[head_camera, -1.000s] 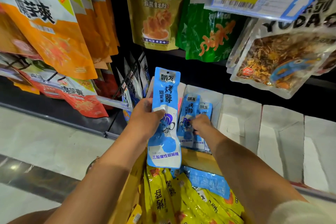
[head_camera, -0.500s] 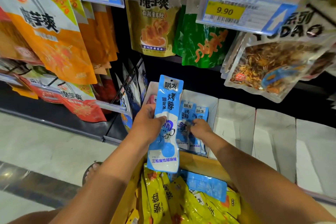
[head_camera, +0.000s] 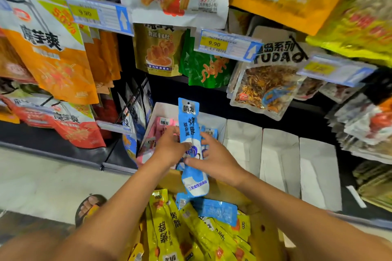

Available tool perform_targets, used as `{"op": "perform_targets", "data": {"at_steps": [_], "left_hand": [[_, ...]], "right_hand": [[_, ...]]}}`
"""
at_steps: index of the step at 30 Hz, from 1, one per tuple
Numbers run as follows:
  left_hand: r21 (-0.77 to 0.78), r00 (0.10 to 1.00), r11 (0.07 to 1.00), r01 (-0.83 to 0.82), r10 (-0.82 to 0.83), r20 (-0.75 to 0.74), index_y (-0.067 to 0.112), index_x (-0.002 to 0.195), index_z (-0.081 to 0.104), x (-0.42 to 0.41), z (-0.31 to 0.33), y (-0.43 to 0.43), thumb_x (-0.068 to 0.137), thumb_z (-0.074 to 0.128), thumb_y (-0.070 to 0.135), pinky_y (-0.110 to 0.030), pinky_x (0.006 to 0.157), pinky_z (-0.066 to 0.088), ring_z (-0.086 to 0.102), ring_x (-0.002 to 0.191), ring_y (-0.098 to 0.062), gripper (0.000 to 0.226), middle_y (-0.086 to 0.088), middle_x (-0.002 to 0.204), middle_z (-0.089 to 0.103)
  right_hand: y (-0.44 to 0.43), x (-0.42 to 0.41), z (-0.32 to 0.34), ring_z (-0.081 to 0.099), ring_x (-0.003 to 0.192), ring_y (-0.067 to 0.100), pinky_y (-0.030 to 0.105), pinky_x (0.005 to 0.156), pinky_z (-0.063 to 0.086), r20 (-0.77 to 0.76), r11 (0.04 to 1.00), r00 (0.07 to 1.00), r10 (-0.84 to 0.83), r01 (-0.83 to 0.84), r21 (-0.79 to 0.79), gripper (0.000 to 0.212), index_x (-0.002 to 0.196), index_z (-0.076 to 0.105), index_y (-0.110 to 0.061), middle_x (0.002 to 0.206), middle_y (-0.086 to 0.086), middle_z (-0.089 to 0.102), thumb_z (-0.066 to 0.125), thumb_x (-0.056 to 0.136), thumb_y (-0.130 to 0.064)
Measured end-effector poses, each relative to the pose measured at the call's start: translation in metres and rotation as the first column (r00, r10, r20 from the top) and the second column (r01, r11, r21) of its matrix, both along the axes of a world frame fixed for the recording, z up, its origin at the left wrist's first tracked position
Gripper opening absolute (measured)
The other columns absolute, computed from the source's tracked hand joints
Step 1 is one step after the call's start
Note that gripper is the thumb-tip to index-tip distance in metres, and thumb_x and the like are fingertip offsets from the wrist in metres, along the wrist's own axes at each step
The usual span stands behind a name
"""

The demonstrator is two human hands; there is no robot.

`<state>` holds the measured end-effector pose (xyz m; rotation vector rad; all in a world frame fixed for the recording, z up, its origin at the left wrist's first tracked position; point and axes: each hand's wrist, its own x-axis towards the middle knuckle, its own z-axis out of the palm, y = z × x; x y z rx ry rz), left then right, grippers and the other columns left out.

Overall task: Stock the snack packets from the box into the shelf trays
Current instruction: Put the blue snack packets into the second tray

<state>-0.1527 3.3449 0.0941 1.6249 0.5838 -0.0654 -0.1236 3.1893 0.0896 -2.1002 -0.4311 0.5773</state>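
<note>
The left hand [head_camera: 169, 151] pinches the blue packet [head_camera: 191, 127] upright over the box's [head_camera: 263, 231] far edge, before the blue-stocked tray [head_camera: 218, 122], while the right hand [head_camera: 217, 160] lays its thumb across it, grip unclear, so a fumbled handover could drop it.

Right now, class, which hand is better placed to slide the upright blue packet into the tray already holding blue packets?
Probably right. The right hand lies directly before the blue-packet tray, thumb across the blue packet; the left hand sits before the pink packets.
</note>
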Motion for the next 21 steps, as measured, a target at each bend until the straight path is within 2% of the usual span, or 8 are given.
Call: {"op": "perform_targets", "data": {"at_steps": [3,7,9,11,13,15,19,21], "left_hand": [[0.003,1.000,1.000,0.012,-0.012,0.016,0.015,0.104,0.054,0.000,-0.003,-0.004,0.094,0.069,0.001,-0.031,0.063,0.056,0.073,0.088,-0.019,0.023,-0.005,0.104,0.073],[-0.009,0.999,1.000,0.016,-0.016,0.028,0.022,0.103,0.058,-0.002,-0.012,0.000,0.098,0.065,0.006,-0.029,0.065,0.055,0.070,0.088,-0.017,0.018,-0.008,0.112,0.071],[-0.025,0.998,0.997,0.068,-0.068,0.004,0.022,0.118,0.058,-0.004,-0.017,0.000,0.102,0.060,0.012,-0.029,0.068,0.054,0.066,0.089,-0.017,0.019,-0.008,0.124,0.068],[0.155,0.978,0.966,0.208,-0.204,-0.043,0.024,0.141,0.050,-0.009,-0.025,0.004,0.105,0.055,0.022,-0.029,0.079,0.052,0.062,0.104,-0.018,0.037,-0.002,0.139,0.060],[0.452,0.927,0.810,0.373,-0.340,-0.156,0.029,0.154,0.038,-0.016,-0.035,0.009,0.106,0.051,0.030,-0.035,0.098,0.048,0.053,0.128,-0.024,0.050,-0.002,0.151,0.050],[0.591,0.857,0.621,0.515,-0.391,-0.336,0.037,0.159,0.028,-0.021,-0.047,0.014,0.106,0.048,0.033,-0.045,0.116,0.035,0.032,0.149,-0.027,0.057,-0.002,0.164,0.034],[0.513,0.604,0.318,0.797,-0.405,-0.686,0.046,0.162,0.002,-0.032,-0.076,0.011,0.103,0.049,0.024,-0.057,0.124,0.012,-0.005,0.159,-0.029,0.079,0.003,0.173,-0.006],[0.453,0.522,0.259,0.853,-0.402,-0.752,0.045,0.162,-0.003,-0.038,-0.087,0.011,0.102,0.049,0.025,-0.059,0.125,0.008,-0.011,0.158,-0.030,0.082,0.003,0.172,-0.014]], "right_hand": [[0.004,0.004,-0.005,0.066,0.094,0.005,0.039,0.078,0.059,0.162,0.970,0.987,-0.017,0.055,-0.236,0.079,0.130,0.044,-0.049,0.111,-0.017,0.059,0.069,0.059,-0.072],[0.010,0.013,-0.014,0.067,0.092,0.009,0.039,0.074,0.060,0.209,0.953,0.978,-0.027,0.088,-0.290,0.090,0.138,0.036,-0.047,0.111,-0.016,0.062,0.066,0.056,-0.067],[0.011,0.026,-0.021,0.067,0.090,0.010,0.039,0.074,0.060,0.224,0.943,0.974,-0.040,0.111,-0.313,0.093,0.141,0.031,-0.046,0.113,-0.013,0.065,0.065,0.058,-0.069],[0.010,0.044,-0.031,0.067,0.095,0.015,0.041,0.079,0.058,0.214,0.923,0.974,-0.076,0.149,-0.355,0.095,0.144,0.029,-0.042,0.118,-0.009,0.065,0.064,0.061,-0.071],[0.008,0.063,-0.039,0.066,0.095,0.020,0.040,0.082,0.057,0.194,0.897,0.973,-0.127,0.196,-0.397,0.091,0.147,0.030,-0.037,0.121,-0.002,0.064,0.066,0.069,-0.067],[0.007,0.081,-0.050,0.065,0.091,0.020,0.035,0.080,0.054,0.169,0.872,0.972,-0.161,0.220,-0.437,0.084,0.149,0.032,-0.032,0.117,0.003,0.066,0.067,0.079,-0.061],[0.012,0.101,-0.080,0.063,0.110,0.029,0.038,0.085,0.054,0.163,0.810,0.974,-0.155,0.220,-0.544,0.084,0.149,0.036,-0.028,0.116,0.006,0.069,0.062,0.080,-0.067],[0.016,0.105,-0.094,0.062,0.112,0.031,0.037,0.081,0.053,0.159,0.787,0.979,-0.131,0.200,-0.584,0.081,0.147,0.039,-0.025,0.116,0.007,0.068,0.062,0.081,-0.067]]}}
